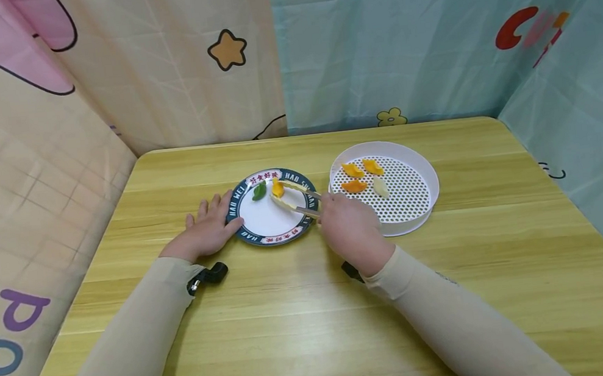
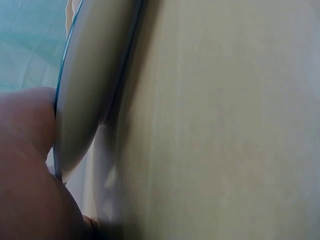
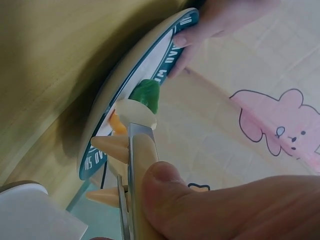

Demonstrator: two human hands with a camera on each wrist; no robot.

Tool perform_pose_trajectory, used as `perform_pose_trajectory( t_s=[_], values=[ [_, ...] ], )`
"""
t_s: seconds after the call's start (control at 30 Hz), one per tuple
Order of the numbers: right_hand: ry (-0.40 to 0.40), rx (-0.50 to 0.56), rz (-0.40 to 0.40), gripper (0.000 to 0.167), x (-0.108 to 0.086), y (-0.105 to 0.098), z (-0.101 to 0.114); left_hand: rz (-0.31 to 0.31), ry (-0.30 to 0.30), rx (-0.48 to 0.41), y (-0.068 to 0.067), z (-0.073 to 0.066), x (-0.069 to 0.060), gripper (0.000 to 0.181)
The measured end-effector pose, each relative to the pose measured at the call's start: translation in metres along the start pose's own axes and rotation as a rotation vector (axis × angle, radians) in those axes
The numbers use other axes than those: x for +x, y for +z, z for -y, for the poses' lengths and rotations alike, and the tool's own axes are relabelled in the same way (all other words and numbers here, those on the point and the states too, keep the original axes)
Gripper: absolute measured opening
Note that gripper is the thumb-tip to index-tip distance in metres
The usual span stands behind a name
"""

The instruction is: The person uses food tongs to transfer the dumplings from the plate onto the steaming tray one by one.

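Note:
The left hand (image 1: 208, 225) lies at the left edge of a round plate (image 1: 274, 238) with a dark patterned rim, fingers straight and thumb on the rim. Gripped in the right hand (image 1: 352, 228) are metal tongs (image 1: 308, 212) with cream tips, reaching over the plate. A yellow dumpling-shaped piece (image 1: 277, 188) is at the tong tips; whether they pinch it, I cannot tell. Left of it on the plate rests a green piece (image 1: 259, 191). In the right wrist view, the tongs (image 3: 142, 155) partly cover an orange-yellow piece (image 3: 117, 125) beside the green one (image 3: 146, 95).
Right of the plate stands a white perforated round tray (image 1: 432, 183) holding several pieces: yellow ones (image 1: 373, 167), an orange one (image 1: 354, 187) and a whitish one (image 1: 381, 188). Printed curtains (image 1: 401, 36) hang behind the wooden table (image 1: 295, 336) and at its sides.

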State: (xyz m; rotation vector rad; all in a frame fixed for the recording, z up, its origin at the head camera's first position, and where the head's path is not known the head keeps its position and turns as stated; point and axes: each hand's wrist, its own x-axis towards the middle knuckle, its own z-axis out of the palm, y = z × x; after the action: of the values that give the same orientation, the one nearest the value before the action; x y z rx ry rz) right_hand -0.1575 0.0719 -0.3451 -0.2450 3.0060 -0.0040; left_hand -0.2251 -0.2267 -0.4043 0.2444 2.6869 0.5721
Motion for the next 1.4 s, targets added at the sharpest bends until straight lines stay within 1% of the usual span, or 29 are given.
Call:
perform_pose_trajectory(
  t_s=[0.27,0.67,0.73,0.93,1.17,1.4],
  values=[
    [-0.02,0.011,-0.016,0.033,-0.003,0.0,-0.007,-0.007,0.001,0.001,0.001,0.0,0.0,0.09],
    [-0.057,-0.041,-0.009,0.033,-0.005,-0.001,-0.01,-0.003,-0.005,-0.003,0.004,0.006,0.005,0.09],
    [-0.059,-0.035,-0.013,0.032,-0.005,0.0,-0.011,-0.003,-0.001,0.003,0.004,0.006,0.004,0.09],
    [-0.066,-0.01,-0.03,0.038,-0.008,0.001,-0.016,-0.001,0.011,0.014,0.002,0.002,0.001,0.09],
    [-0.071,-0.016,-0.038,0.047,-0.013,-0.003,-0.02,0.006,0.003,0.028,0.002,0.001,0.002,0.086],
    [-0.041,0.055,-0.051,0.045,-0.02,-0.008,-0.028,0.004,0.004,0.032,0.001,0.0,0.001,0.085]
  ],
)
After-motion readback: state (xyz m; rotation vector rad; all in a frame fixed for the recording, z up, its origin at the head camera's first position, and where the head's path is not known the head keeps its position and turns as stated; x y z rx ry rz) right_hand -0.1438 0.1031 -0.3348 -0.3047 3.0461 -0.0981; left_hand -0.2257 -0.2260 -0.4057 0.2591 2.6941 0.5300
